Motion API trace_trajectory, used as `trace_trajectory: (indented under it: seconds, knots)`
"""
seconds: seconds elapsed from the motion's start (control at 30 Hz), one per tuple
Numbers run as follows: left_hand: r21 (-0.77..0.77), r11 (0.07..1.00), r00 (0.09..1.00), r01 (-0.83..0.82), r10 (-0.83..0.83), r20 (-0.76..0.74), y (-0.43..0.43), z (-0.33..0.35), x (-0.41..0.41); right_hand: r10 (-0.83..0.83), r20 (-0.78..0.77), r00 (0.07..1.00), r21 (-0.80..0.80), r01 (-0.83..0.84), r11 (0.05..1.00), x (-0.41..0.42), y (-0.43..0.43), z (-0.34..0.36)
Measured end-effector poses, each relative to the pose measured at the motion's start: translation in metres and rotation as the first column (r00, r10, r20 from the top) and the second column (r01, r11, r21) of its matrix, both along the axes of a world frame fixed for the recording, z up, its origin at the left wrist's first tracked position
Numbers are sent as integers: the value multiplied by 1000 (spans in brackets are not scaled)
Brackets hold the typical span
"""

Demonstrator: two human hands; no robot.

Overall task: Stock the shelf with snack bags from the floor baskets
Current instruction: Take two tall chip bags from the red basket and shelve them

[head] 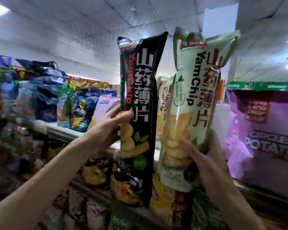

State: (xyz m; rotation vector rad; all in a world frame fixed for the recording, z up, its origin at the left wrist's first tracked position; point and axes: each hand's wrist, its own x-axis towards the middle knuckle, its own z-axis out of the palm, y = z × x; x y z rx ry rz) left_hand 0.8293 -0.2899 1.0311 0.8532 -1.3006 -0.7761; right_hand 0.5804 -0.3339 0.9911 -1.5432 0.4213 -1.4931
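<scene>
The left hand (107, 128) grips the black snack bag (138, 113) at its left edge, about mid-height; thumb across the front, the other fingers curled behind and mostly hidden. The right hand (204, 161) clamps the pale green snack bag (194, 103) on its lower half, fingers (188, 147) spread across the front, the thumb behind the right edge. Both bags are held upright, side by side but apart, raised in front of the upper shelf (65, 130).

Both bags are tall, narrow, glossy film pouches with crimped top seals, printed "YamChip" beside large Chinese characters and pictures of stacked pale chips. The green bag's upper part is creased and leans slightly right.

Behind them, a third pale bag of the same type (163, 103) stands on the shelf, largely covered. A large purple bag (263, 130) marked "POTATO" stands at right, cut off by the frame edge. Blue and green bags (73, 108) line the shelf at left; their print is blurred. Goods on the lower shelf are smeared and unidentifiable. No floor baskets are visible.
</scene>
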Motion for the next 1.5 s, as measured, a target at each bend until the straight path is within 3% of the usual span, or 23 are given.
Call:
trace_trajectory:
  seconds: [0.2,0.37,0.57,1.0,1.5]
  knots:
    - [41,998,997,51,-53,58,-116,24,53,-79,-74,994,-44,76,996,66,-114,23]
    - [59,987,989,149,-150,5,-174,5,79,-32,-129,991,25,36,999,88,-154,7]
    - [102,944,949,314,-314,-15,-213,-31,116,-85,-235,968,86,107,990,100,-166,-19]
    - [91,925,914,370,-380,141,-218,-22,143,-226,-240,944,69,249,966,127,-156,-20]
    - [15,915,909,404,-403,108,-210,-29,142,-317,-266,911,33,337,941,139,-143,-29]
